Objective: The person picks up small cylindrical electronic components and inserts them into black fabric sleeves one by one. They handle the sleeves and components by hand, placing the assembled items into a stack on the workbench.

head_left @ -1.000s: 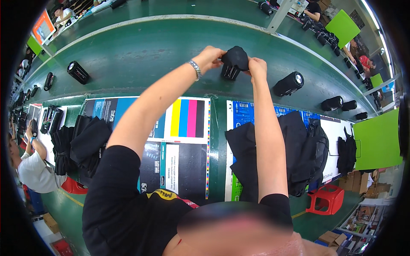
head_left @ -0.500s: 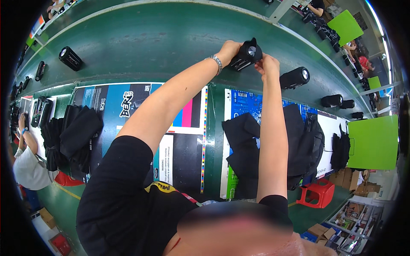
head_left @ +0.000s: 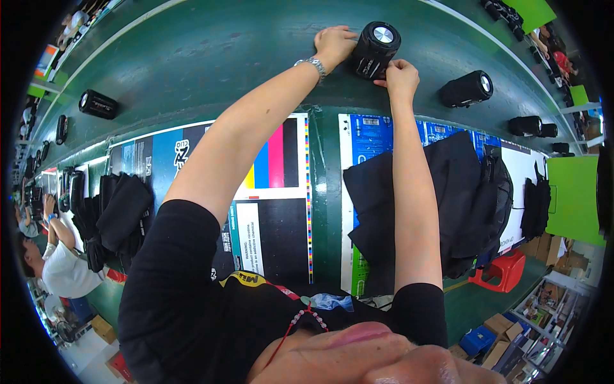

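A black cylindrical portable speaker (head_left: 377,51) with a round silver end cap stands on the green work surface, far ahead of me. My left hand (head_left: 336,46) is at its left side, fingers stretched toward the body; whether they touch it is hard to see. My right hand (head_left: 401,80) is closed, its fingertips pinching at the speaker's lower right edge. Under my right forearm lie flat black cloth pieces (head_left: 448,173), partly covered by the arm.
Another black speaker (head_left: 467,89) lies to the right, with more farther along. At the left are a speaker (head_left: 97,104) and folded black cloth (head_left: 125,214). Printed sheets (head_left: 275,237) cover the near table. A red stool (head_left: 502,272) stands lower right; a co-worker (head_left: 64,269) sits left.
The speaker has become more upright and sits farther off. A pointed black flap at its top no longer shows. My left hand's fingers have straightened beside it; my right hand has stayed close.
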`<act>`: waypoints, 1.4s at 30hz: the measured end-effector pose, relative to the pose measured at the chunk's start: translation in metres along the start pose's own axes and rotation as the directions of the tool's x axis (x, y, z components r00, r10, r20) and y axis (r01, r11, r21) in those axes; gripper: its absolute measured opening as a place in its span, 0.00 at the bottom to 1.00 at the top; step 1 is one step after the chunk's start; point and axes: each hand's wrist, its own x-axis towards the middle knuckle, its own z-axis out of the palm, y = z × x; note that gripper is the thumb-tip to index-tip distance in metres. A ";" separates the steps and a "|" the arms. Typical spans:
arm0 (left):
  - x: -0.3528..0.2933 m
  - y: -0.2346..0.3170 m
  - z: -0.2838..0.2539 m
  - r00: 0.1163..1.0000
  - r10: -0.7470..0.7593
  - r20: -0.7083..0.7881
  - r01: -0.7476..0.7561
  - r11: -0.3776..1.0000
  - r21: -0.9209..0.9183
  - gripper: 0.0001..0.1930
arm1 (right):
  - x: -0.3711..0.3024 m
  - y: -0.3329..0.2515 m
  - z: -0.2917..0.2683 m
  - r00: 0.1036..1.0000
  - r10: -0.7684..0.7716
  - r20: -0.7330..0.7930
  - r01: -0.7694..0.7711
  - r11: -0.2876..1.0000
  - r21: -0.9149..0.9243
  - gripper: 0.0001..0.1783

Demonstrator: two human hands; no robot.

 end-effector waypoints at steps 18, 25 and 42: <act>-0.106 0.102 -0.184 0.940 -0.134 0.314 0.312 -0.035 -0.949 0.40 | -0.121 -0.088 0.043 0.799 0.017 0.601 -0.442 0.693 0.569 0.28; -0.140 0.102 -0.217 0.960 -0.186 0.208 0.201 -0.057 -0.978 0.39 | -0.145 -0.111 0.049 0.617 -0.027 0.786 -0.590 0.645 0.485 0.32; -0.167 0.048 -0.208 0.768 -0.624 0.144 -0.110 -0.350 -0.930 0.34 | -0.200 -0.116 0.054 0.913 -0.024 0.406 -0.263 0.728 0.633 0.19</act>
